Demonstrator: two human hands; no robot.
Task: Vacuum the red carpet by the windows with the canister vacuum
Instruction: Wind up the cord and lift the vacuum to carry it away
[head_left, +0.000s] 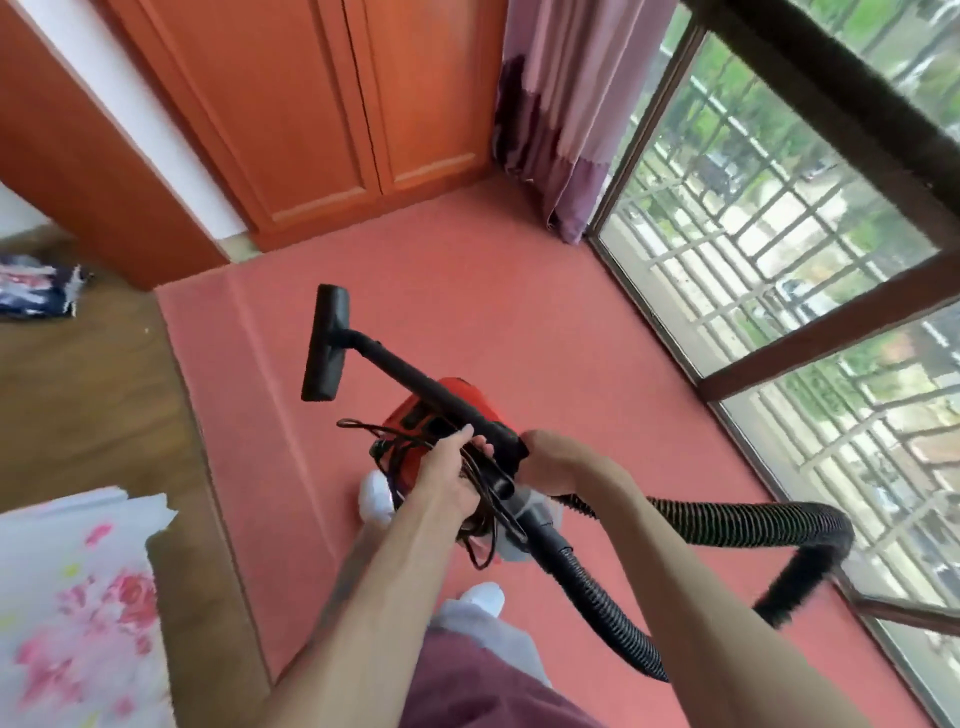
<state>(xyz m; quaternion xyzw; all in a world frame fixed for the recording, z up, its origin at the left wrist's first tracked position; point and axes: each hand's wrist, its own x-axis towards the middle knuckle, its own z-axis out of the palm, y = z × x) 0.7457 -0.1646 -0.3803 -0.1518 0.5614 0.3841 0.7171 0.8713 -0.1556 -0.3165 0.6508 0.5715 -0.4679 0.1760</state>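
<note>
The red carpet (467, 291) is running as a long strip between the wooden floor (78, 389) and the barred windows (779, 218), ending at the orange wardrobe doors (322, 114) and a purple curtain (561, 104). The person is standing on the strip in white socks (374, 499), and both hands are busy with the machine. The black ribbed hose (727, 525) is looping out toward the glass and back. The red canister vacuum (415, 410) is sitting low in front of the feet, though whether it is resting on the carpet or being carried I cannot tell. The black wand (415, 376) is lying across its top, with the floor nozzle (326, 343) pointing toward the wardrobe and apparently off the pile. The left hand (447, 473) is curling round loose loops of the power cord (395, 436), and the right hand (550, 462) is clamping the thick rear end of the wand. This looks like setting up, with no sweeping under way yet. Next, I would guess, the cord needs freeing and plugging in, and the nozzle needs lowering flat onto the carpet.
</note>
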